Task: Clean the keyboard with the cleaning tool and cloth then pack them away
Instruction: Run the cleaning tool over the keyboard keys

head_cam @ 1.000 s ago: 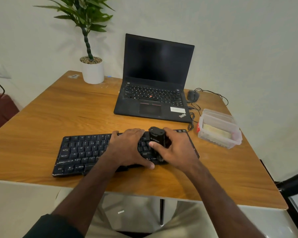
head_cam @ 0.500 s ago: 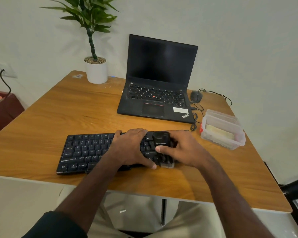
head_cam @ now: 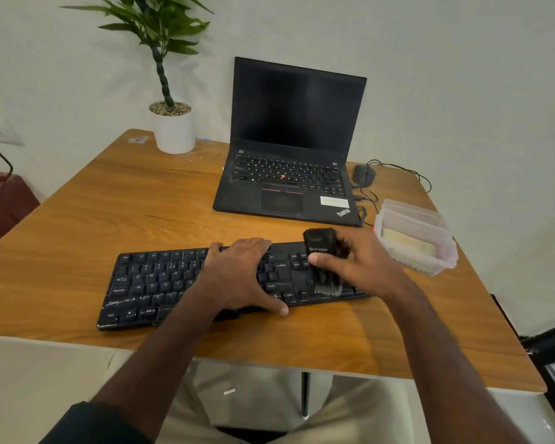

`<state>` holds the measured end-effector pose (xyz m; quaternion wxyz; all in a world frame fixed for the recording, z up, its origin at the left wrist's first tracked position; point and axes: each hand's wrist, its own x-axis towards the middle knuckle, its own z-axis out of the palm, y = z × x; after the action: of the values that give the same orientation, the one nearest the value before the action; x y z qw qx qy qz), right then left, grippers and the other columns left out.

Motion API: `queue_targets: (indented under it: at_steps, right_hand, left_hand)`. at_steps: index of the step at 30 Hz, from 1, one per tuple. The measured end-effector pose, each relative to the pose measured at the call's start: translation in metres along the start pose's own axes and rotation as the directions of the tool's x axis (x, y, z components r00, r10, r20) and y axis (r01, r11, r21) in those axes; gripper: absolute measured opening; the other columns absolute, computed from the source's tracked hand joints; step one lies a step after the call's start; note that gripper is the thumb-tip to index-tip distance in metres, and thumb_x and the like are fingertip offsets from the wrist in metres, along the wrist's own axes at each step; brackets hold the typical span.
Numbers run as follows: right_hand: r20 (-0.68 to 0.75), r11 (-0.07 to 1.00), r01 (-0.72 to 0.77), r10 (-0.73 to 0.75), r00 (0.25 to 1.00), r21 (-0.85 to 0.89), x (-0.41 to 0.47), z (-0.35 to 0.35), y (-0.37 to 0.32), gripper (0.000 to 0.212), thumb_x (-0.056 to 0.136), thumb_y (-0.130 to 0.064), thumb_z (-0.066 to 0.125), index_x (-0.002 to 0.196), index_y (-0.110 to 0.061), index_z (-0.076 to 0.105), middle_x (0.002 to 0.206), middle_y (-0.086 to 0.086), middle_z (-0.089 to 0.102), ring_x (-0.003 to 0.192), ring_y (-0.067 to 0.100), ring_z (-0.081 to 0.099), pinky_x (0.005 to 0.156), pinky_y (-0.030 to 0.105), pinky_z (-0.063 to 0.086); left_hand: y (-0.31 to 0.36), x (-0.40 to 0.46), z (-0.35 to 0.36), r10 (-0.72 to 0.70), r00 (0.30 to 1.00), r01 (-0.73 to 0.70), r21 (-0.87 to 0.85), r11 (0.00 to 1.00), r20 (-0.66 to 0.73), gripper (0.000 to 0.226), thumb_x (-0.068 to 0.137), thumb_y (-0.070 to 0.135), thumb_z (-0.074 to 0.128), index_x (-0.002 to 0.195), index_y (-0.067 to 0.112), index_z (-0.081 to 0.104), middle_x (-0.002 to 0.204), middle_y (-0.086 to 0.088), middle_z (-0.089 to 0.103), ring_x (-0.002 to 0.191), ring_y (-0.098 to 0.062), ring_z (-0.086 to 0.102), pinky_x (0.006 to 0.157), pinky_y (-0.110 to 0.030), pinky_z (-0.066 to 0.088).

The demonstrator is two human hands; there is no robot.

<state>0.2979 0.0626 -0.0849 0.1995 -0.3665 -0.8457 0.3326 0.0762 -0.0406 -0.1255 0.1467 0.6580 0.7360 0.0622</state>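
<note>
A black keyboard (head_cam: 148,283) lies along the near edge of the wooden table (head_cam: 77,225). My left hand (head_cam: 241,274) presses flat on its middle, thumb at the front edge. My right hand (head_cam: 359,264) is shut on a black cleaning tool (head_cam: 319,245), whose bristles (head_cam: 329,288) touch the keys at the keyboard's right end. A yellowish cloth (head_cam: 407,243) lies inside a clear plastic container (head_cam: 442,267) to the right of the keyboard.
An open black laptop (head_cam: 289,174) stands behind the keyboard. A black mouse (head_cam: 363,175) with its cable lies to the laptop's right. A white potted plant (head_cam: 173,129) is at the back left. The table's near edge runs just below the keyboard.
My right hand has swept the cleaning tool rightwards along the keys, from the middle to the right end. My left hand stays on the keyboard.
</note>
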Motion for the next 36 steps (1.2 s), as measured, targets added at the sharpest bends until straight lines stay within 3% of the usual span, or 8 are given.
queue_targets:
  at_steps: [4, 10, 16, 22, 27, 30, 33, 36]
  right_hand:
    - [-0.182, 0.996, -0.006, 0.022, 0.983, 0.090, 0.003, 0.004, -0.002, 0.027, 0.085, -0.039, 0.078, 0.109, -0.033, 0.066, 0.098, -0.015, 0.071, 0.093, 0.003, 0.066, 0.080, 0.029, 0.056]
    - [0.038, 1.000, 0.010, -0.011, 0.999, 0.018, -0.006, 0.010, 0.005, 0.031, 0.087, -0.039, 0.076, 0.116, -0.031, 0.068, 0.101, -0.014, 0.072, 0.093, 0.002, 0.066, 0.078, 0.027, 0.053]
    - [-0.307, 0.983, 0.040, 0.017, 0.952, 0.179, -0.014, -0.016, 0.022, 0.027, 0.087, -0.030, 0.078, 0.112, -0.025, 0.071, 0.098, -0.011, 0.073, 0.095, 0.011, 0.069, 0.078, 0.032, 0.056]
    - [-0.213, 0.968, 0.026, 0.029, 0.977, 0.248, -0.031, 0.012, 0.014, 0.027, 0.084, -0.029, 0.080, 0.108, -0.034, 0.068, 0.097, -0.009, 0.073, 0.093, 0.013, 0.070, 0.082, 0.044, 0.060]
    - [-0.036, 0.981, 0.031, -0.025, 0.999, 0.191, -0.026, 0.018, 0.006, 0.026, 0.084, -0.032, 0.080, 0.107, -0.029, 0.069, 0.091, -0.011, 0.072, 0.086, 0.007, 0.067, 0.071, 0.023, 0.054]
    - [-0.159, 0.997, 0.045, -0.034, 0.987, 0.066, -0.024, -0.009, 0.015, 0.035, 0.082, -0.047, 0.075, 0.112, -0.031, 0.066, 0.096, -0.012, 0.071, 0.088, 0.007, 0.066, 0.076, 0.028, 0.055]
    - [-0.319, 0.991, 0.075, -0.035, 0.947, 0.113, -0.025, -0.022, 0.020, 0.045, 0.079, -0.054, 0.077, 0.114, -0.028, 0.067, 0.097, -0.011, 0.072, 0.089, 0.015, 0.067, 0.077, 0.035, 0.057]
    - [-0.209, 0.991, 0.079, -0.056, 0.976, 0.107, -0.028, -0.002, 0.007, 0.034, 0.083, -0.045, 0.076, 0.112, -0.032, 0.065, 0.098, -0.015, 0.070, 0.090, 0.007, 0.066, 0.079, 0.030, 0.056]
  left_hand:
    - [0.001, 0.000, -0.001, -0.004, 1.000, 0.004, 0.005, 1.000, 0.000, 0.136, 0.046, 0.096, 0.062, 0.157, 0.031, 0.016, 0.163, 0.011, 0.024, 0.148, -0.011, 0.023, 0.121, -0.055, 0.011]
    - [0.001, -0.001, -0.002, 0.000, 1.000, 0.000, 0.008, 1.000, 0.000, 0.136, 0.046, 0.096, 0.062, 0.157, 0.032, 0.016, 0.163, 0.012, 0.024, 0.147, -0.011, 0.023, 0.120, -0.053, 0.012]
    - [0.000, -0.003, -0.010, 0.013, 0.998, -0.014, 0.021, 1.000, 0.062, 0.139, 0.046, 0.094, 0.066, 0.158, 0.031, 0.013, 0.165, 0.012, 0.019, 0.149, -0.011, 0.020, 0.120, -0.055, 0.014]
    - [-0.024, -0.019, -0.016, 0.071, 0.993, -0.072, 0.006, 0.997, 0.099, 0.138, 0.045, 0.092, 0.069, 0.158, 0.036, 0.012, 0.163, 0.015, 0.021, 0.146, -0.008, 0.023, 0.120, -0.045, 0.014]
    - [-0.035, -0.026, -0.017, 0.068, 0.990, -0.064, -0.032, 0.997, 0.121, 0.138, 0.044, 0.092, 0.069, 0.157, 0.041, 0.009, 0.163, 0.017, 0.020, 0.148, -0.007, 0.020, 0.123, -0.043, 0.006]
    - [-0.028, -0.025, -0.016, 0.054, 0.993, -0.055, 0.006, 0.998, 0.107, 0.142, 0.044, 0.098, 0.062, 0.158, 0.036, 0.005, 0.166, 0.014, 0.013, 0.150, -0.008, 0.016, 0.123, -0.051, 0.001]
    - [-0.006, -0.017, -0.006, 0.068, 0.996, -0.070, 0.039, 0.997, 0.061, 0.144, 0.044, 0.105, 0.049, 0.160, 0.030, 0.006, 0.167, 0.011, 0.009, 0.152, -0.010, 0.012, 0.122, -0.058, 0.001]
    - [0.018, -0.005, 0.006, 0.098, 0.995, -0.100, 0.044, 0.994, 0.034, 0.140, 0.046, 0.104, 0.048, 0.159, 0.029, 0.011, 0.166, 0.010, 0.014, 0.151, -0.011, 0.014, 0.121, -0.060, 0.002]
